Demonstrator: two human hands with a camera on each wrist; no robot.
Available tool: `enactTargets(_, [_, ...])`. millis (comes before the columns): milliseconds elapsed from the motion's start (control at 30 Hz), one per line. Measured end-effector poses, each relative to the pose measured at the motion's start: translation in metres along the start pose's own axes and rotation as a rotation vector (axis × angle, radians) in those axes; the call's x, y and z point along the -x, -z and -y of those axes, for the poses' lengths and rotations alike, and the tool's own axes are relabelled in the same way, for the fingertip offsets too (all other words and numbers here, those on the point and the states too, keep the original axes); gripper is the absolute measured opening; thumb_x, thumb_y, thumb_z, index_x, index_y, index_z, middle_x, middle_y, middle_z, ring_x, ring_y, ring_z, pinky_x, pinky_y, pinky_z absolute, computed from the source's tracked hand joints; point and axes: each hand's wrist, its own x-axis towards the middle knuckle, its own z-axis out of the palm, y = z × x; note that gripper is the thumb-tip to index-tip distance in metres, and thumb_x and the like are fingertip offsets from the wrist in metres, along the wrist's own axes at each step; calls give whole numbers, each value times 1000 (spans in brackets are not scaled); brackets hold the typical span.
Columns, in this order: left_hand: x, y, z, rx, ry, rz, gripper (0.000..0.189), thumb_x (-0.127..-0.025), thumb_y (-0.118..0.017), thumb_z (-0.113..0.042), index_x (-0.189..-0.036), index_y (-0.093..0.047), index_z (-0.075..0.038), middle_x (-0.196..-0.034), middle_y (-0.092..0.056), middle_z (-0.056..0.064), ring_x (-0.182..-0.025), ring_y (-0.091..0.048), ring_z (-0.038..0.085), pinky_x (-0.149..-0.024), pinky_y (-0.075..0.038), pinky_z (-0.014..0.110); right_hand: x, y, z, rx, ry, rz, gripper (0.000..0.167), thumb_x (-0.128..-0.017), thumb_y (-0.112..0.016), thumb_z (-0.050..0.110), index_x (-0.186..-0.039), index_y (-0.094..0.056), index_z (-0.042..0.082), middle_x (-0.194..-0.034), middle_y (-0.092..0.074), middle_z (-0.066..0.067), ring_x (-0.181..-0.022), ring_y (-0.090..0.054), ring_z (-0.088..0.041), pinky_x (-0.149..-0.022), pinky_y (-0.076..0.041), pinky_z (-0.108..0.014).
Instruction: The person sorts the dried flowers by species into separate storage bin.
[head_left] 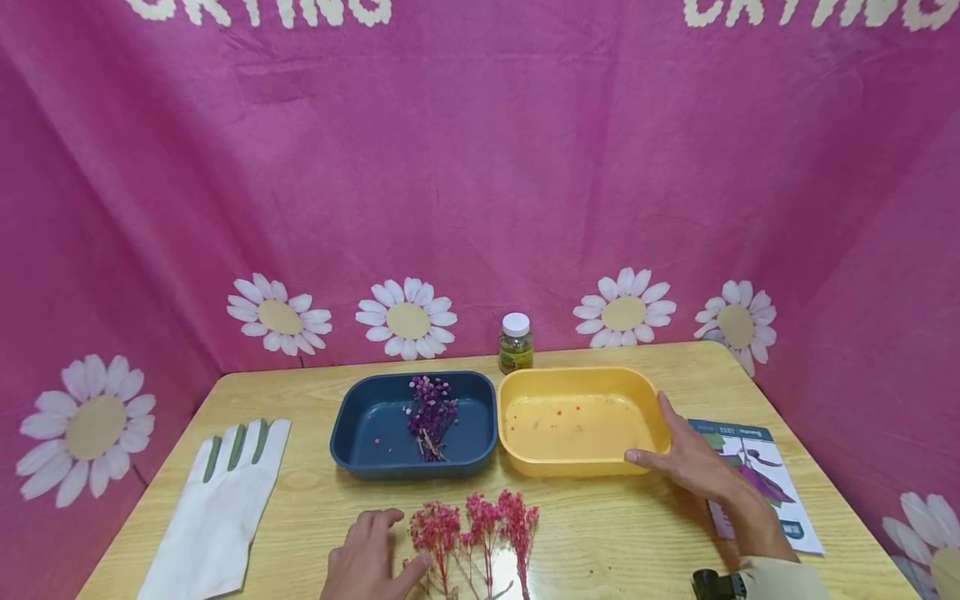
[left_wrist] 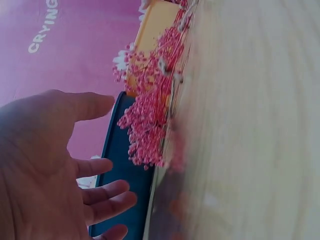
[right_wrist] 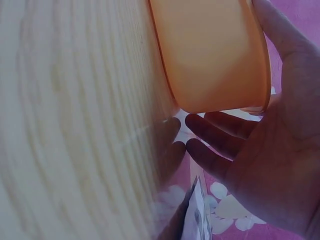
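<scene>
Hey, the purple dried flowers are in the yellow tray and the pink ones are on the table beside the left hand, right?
Not quite: the purple dried flowers lie in the dark blue tray, as the head view shows. The pink ones are indeed on the table beside the left hand.

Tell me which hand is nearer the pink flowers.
Left. The left hand is close beside the pink flowers, on their left; the right hand is farther off, at the right end of the yellow tray.
</scene>
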Motion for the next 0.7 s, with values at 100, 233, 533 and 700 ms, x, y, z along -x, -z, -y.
enactTargets(100, [0,-2,-1,0,19,56,63,-75,-69,-64,-111,-58,-13,-102,-55,3,-93,-52,21,-73,-43,47,-1,1,1,-14,3,1,118,-82,-71,51,-154,14,9,-158,-8,-31,-142,-18,-52,-109,-18,-71])
enactTargets(233, [0,-4,-3,-16,30,125,51,-77,-68,-61,-98,-60,-15,-94,-54,1,-88,-50,21,-72,-41,46,-1,0,3,-27,1,8,119,-82,-71,50,-154,14,8,-159,-7,-30,-142,-18,-52,-109,-18,-71])
enactTargets(533, [0,-11,-18,-165,47,149,60,-73,-60,-77,-81,-58,-17,-79,-49,0,-77,-45,22,-72,-39,50,-2,1,4,-36,-20,10,121,-80,-72,51,-153,14,7,-159,-7,-30,-142,-17,-53,-109,-17,-72])
enactTargets(700, [-3,-12,-24,-181,94,160,60,-69,-65,-74,-75,-58,-15,-72,-51,2,-71,-46,22,-71,-40,50,-1,2,5,-45,-33,20,121,-80,-72,51,-153,15,9,-159,-6,-29,-142,-17,-52,-109,-17,-72])
